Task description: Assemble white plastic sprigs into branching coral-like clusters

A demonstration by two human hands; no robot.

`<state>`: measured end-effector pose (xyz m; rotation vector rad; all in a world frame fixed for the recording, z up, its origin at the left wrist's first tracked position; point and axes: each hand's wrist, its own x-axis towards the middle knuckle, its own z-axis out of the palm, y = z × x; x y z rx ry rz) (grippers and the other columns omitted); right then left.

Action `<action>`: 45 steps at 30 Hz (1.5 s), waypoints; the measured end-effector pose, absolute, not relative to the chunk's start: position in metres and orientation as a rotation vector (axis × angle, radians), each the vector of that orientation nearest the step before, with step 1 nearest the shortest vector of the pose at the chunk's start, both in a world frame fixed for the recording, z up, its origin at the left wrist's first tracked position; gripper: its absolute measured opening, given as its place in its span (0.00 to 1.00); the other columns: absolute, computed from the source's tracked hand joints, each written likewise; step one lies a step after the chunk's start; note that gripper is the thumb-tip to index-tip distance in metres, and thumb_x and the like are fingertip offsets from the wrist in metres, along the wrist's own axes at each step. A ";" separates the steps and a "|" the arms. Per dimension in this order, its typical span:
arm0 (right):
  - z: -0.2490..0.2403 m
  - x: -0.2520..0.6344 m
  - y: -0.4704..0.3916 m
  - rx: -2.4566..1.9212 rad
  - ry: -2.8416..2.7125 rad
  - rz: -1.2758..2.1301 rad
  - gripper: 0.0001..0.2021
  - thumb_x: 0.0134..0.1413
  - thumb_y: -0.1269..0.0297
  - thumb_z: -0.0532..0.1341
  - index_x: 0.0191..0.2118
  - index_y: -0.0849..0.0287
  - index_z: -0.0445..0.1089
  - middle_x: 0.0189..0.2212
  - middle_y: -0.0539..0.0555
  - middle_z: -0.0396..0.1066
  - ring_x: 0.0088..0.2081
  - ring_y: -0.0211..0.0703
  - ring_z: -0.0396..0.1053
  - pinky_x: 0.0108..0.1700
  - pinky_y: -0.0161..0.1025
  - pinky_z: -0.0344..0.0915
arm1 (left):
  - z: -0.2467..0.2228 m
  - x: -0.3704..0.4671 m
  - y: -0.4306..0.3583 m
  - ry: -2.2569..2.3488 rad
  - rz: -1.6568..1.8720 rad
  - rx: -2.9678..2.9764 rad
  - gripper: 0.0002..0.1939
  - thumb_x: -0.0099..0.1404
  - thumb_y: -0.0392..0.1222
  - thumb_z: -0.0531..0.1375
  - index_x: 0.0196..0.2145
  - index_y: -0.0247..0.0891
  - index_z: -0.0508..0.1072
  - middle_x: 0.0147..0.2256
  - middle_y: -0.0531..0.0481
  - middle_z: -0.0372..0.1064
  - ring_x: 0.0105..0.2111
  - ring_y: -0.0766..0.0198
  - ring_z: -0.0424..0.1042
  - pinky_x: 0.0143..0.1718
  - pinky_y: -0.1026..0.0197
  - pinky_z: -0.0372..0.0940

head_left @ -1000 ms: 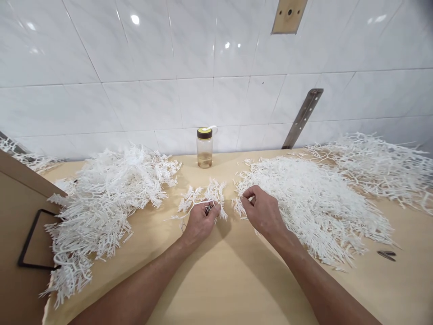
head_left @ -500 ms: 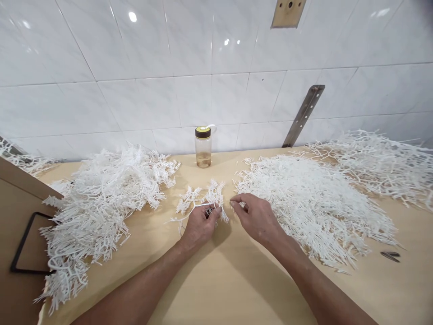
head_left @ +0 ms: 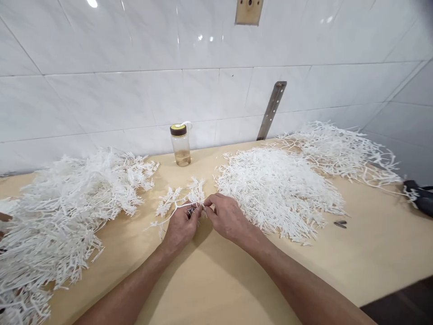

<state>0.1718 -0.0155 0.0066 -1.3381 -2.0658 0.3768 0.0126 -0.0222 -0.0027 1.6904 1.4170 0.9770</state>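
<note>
My left hand (head_left: 182,223) is closed on a white branched plastic piece (head_left: 195,193), whose feathery sprigs spread behind and to the left of the fingers. A small dark metal object (head_left: 191,211) shows between that thumb and fingers; its shape is unclear. My right hand (head_left: 226,215) is pinched at the right edge of the branched piece, its fingertips touching or nearly touching the left ones. What lies between the right fingertips is too small to make out. Large heaps of white pieces flank the hands, one at the left (head_left: 84,194) and one at the right (head_left: 277,189).
A clear bottle (head_left: 181,149) with a dark and yellow lid stands behind my hands near the tiled wall. Bare white branches (head_left: 341,149) lie at the back right. Small dark metal pieces (head_left: 340,224) rest on the wooden table (head_left: 382,253). A dark object (head_left: 419,198) is at the far right.
The view has turned to the right, so things appear further left. My right hand has closed in on my left hand and now meets the branched piece.
</note>
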 end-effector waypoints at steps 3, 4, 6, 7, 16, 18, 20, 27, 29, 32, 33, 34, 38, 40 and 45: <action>0.007 0.172 -0.017 -1.345 -2.089 0.367 0.06 0.58 0.74 0.57 0.36 0.59 0.72 0.34 0.53 0.74 0.36 0.42 0.69 0.39 0.37 0.60 | -0.003 0.013 -0.022 1.473 0.955 1.733 0.17 0.65 0.52 0.54 0.24 0.39 0.64 0.19 0.57 0.56 0.20 0.67 0.56 0.24 0.64 0.52; 0.008 0.172 -0.018 -1.342 -2.094 0.376 0.06 0.57 0.74 0.58 0.36 0.59 0.71 0.34 0.53 0.73 0.36 0.41 0.69 0.39 0.37 0.60 | -0.003 0.013 -0.021 1.488 0.952 1.750 0.18 0.66 0.52 0.53 0.23 0.39 0.64 0.19 0.57 0.56 0.20 0.67 0.56 0.24 0.64 0.52; 0.009 0.172 -0.018 -1.335 -2.086 0.417 0.05 0.57 0.73 0.58 0.35 0.59 0.71 0.33 0.53 0.73 0.35 0.41 0.69 0.39 0.37 0.60 | -0.004 0.013 -0.021 1.503 0.952 1.785 0.18 0.66 0.52 0.53 0.23 0.39 0.63 0.19 0.57 0.55 0.21 0.67 0.56 0.25 0.63 0.52; 0.009 0.172 -0.018 -1.334 -2.075 0.451 0.05 0.57 0.73 0.58 0.34 0.59 0.70 0.32 0.52 0.73 0.34 0.40 0.69 0.38 0.37 0.60 | -0.004 0.012 -0.021 1.506 0.958 1.799 0.18 0.66 0.52 0.52 0.23 0.39 0.63 0.19 0.57 0.55 0.21 0.66 0.56 0.25 0.63 0.52; 0.011 0.173 -0.016 -1.396 -2.038 0.546 0.06 0.58 0.71 0.58 0.32 0.59 0.70 0.29 0.51 0.73 0.31 0.38 0.66 0.35 0.35 0.58 | 0.000 0.013 -0.023 1.466 0.955 1.852 0.18 0.66 0.52 0.52 0.23 0.39 0.64 0.20 0.56 0.57 0.22 0.66 0.56 0.25 0.63 0.53; 0.012 0.171 -0.017 -1.402 -2.070 0.482 0.05 0.58 0.72 0.58 0.32 0.60 0.70 0.31 0.52 0.73 0.32 0.39 0.66 0.36 0.35 0.58 | 0.001 0.014 -0.024 1.452 0.952 1.878 0.17 0.65 0.50 0.52 0.22 0.40 0.63 0.20 0.56 0.56 0.22 0.66 0.56 0.26 0.63 0.53; 0.012 0.168 -0.018 -1.438 -2.096 0.446 0.05 0.58 0.72 0.57 0.33 0.60 0.69 0.31 0.53 0.73 0.33 0.40 0.67 0.36 0.36 0.57 | 0.002 0.015 -0.023 1.440 0.956 1.889 0.17 0.64 0.49 0.52 0.21 0.40 0.60 0.20 0.56 0.56 0.22 0.66 0.56 0.26 0.63 0.52; 0.010 0.163 -0.012 -1.689 -1.998 0.402 0.04 0.57 0.72 0.58 0.32 0.60 0.69 0.30 0.54 0.73 0.31 0.42 0.68 0.34 0.36 0.57 | -0.005 0.010 -0.022 1.372 1.035 1.779 0.15 0.63 0.48 0.53 0.23 0.39 0.63 0.22 0.54 0.59 0.25 0.65 0.59 0.28 0.62 0.54; 0.011 0.168 -0.009 -1.725 -1.898 0.470 0.05 0.57 0.71 0.57 0.31 0.59 0.68 0.27 0.53 0.72 0.29 0.41 0.68 0.32 0.35 0.57 | -0.007 0.008 -0.023 1.346 1.079 1.739 0.15 0.64 0.48 0.54 0.24 0.38 0.64 0.23 0.54 0.60 0.26 0.65 0.59 0.29 0.63 0.55; 0.014 0.178 -0.006 -1.694 -1.803 0.532 0.05 0.57 0.69 0.57 0.31 0.58 0.67 0.25 0.50 0.72 0.27 0.40 0.68 0.31 0.35 0.57 | -0.007 0.008 -0.024 1.323 1.120 1.652 0.16 0.65 0.50 0.54 0.23 0.38 0.64 0.22 0.55 0.58 0.25 0.66 0.58 0.28 0.63 0.53; 0.015 0.180 -0.006 -1.685 -1.795 0.536 0.04 0.57 0.68 0.57 0.31 0.58 0.67 0.25 0.49 0.71 0.26 0.39 0.68 0.30 0.35 0.57 | -0.006 0.008 -0.024 1.319 1.125 1.631 0.17 0.65 0.51 0.54 0.23 0.38 0.64 0.22 0.55 0.57 0.25 0.66 0.57 0.28 0.63 0.53; 0.016 0.181 -0.005 -1.680 -1.794 0.533 0.04 0.57 0.67 0.57 0.31 0.57 0.67 0.24 0.49 0.71 0.24 0.39 0.68 0.30 0.35 0.57 | -0.006 0.008 -0.024 1.317 1.125 1.618 0.17 0.66 0.51 0.54 0.23 0.38 0.64 0.21 0.55 0.56 0.24 0.66 0.57 0.27 0.63 0.52; 0.012 0.183 -0.004 -1.660 -1.828 0.449 0.04 0.55 0.67 0.57 0.30 0.57 0.66 0.23 0.49 0.70 0.23 0.40 0.66 0.31 0.36 0.58 | -0.003 0.010 -0.026 1.330 1.108 1.600 0.18 0.66 0.52 0.54 0.23 0.38 0.65 0.21 0.55 0.57 0.24 0.66 0.57 0.27 0.63 0.52; 0.009 0.183 -0.003 -1.654 -1.843 0.411 0.04 0.54 0.67 0.57 0.29 0.56 0.66 0.23 0.49 0.71 0.24 0.41 0.66 0.31 0.37 0.58 | -0.002 0.010 -0.026 1.332 1.101 1.592 0.18 0.65 0.52 0.54 0.23 0.38 0.65 0.22 0.55 0.57 0.24 0.66 0.57 0.27 0.63 0.53; 0.011 0.187 -0.002 -1.653 -1.893 0.350 0.05 0.54 0.68 0.56 0.29 0.57 0.67 0.24 0.50 0.72 0.26 0.42 0.67 0.33 0.37 0.57 | -0.002 0.011 -0.026 1.338 1.102 1.593 0.18 0.65 0.52 0.54 0.24 0.37 0.66 0.22 0.55 0.58 0.24 0.66 0.58 0.28 0.63 0.53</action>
